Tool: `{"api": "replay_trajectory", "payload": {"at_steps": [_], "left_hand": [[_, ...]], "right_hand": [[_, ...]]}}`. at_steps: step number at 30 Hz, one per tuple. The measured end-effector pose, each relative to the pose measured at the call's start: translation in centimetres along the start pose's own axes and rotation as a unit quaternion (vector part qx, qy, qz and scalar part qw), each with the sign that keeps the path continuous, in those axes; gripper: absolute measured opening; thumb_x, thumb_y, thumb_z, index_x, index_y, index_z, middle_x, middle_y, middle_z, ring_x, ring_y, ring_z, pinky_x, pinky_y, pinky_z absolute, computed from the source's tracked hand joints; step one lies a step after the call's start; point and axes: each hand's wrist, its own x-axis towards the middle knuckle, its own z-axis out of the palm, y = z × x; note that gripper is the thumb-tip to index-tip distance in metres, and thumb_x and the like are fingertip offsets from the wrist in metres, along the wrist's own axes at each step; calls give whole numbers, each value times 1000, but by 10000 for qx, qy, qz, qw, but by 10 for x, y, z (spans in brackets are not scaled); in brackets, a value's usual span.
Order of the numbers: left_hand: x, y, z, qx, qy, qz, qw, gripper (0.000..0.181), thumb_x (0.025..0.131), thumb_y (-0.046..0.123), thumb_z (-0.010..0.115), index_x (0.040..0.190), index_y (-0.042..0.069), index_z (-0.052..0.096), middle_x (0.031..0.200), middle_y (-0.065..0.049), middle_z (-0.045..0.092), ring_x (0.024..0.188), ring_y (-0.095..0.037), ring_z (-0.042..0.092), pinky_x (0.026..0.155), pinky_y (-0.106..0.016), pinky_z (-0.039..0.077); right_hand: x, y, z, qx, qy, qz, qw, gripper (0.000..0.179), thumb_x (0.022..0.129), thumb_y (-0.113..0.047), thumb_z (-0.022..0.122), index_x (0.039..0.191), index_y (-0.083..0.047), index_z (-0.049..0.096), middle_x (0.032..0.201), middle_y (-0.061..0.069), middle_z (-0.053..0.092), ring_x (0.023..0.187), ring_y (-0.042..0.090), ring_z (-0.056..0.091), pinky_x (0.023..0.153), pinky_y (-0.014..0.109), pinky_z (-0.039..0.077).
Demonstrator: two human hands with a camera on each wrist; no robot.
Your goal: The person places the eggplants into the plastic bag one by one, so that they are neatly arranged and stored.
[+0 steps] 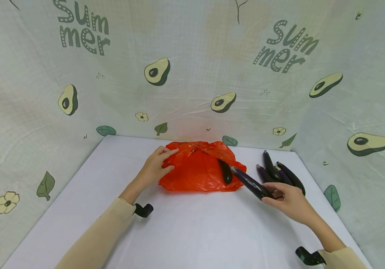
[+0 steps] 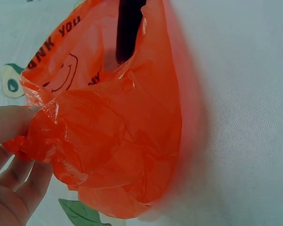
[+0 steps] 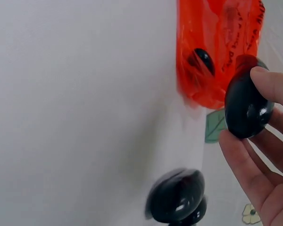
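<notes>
A red plastic bag (image 1: 192, 173) with black print lies on the table, its mouth gaping toward me. My left hand (image 1: 155, 164) holds the bag's left side, its edge between thumb and fingers in the left wrist view. One dark eggplant (image 1: 225, 172) shows inside the mouth at the right. My right hand (image 1: 288, 200) grips another eggplant (image 1: 251, 183) by its thick end, thumb on one side and fingers on the other. The stem end of this eggplant points left, right at the bag's mouth. In the right wrist view its rounded end (image 3: 247, 106) faces the camera.
Several more eggplants (image 1: 291, 175) lie in a pile at the right back of the white table (image 1: 185, 231), just beyond my right hand. A cloth with avocado prints (image 1: 157, 71) hangs behind the table and along both sides.
</notes>
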Motion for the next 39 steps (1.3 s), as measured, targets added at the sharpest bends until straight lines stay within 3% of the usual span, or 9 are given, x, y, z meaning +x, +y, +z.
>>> {"api": "replay_trajectory", "payload": {"at_steps": [14, 28, 39], "left_hand": [[-1, 3, -2, -56, 3, -14, 10000, 65, 84, 11, 78, 142, 23, 53, 120, 1, 46, 109, -18, 50, 90, -34, 54], [0, 6, -2, -57, 95, 146, 9998, 65, 83, 10, 78, 142, 21, 53, 118, 2, 46, 104, -17, 50, 84, -31, 55], [1, 6, -2, 1, 110, 184, 9998, 64, 83, 11, 79, 142, 21, 54, 117, 2, 46, 102, -16, 50, 84, -29, 54]], "right_hand": [[31, -28, 31, 98, 93, 162, 9998, 42, 78, -35, 83, 116, -20, 70, 101, -1, 70, 82, 16, 63, 63, 26, 53], [66, -51, 68, 3, 566, 389, 9976, 47, 79, -37, 82, 119, -13, 70, 97, 4, 70, 78, 18, 59, 62, 26, 51], [80, -63, 97, 278, 906, 894, 9915, 52, 81, -36, 80, 123, -10, 67, 104, 9, 70, 84, 23, 59, 70, 31, 54]]}}
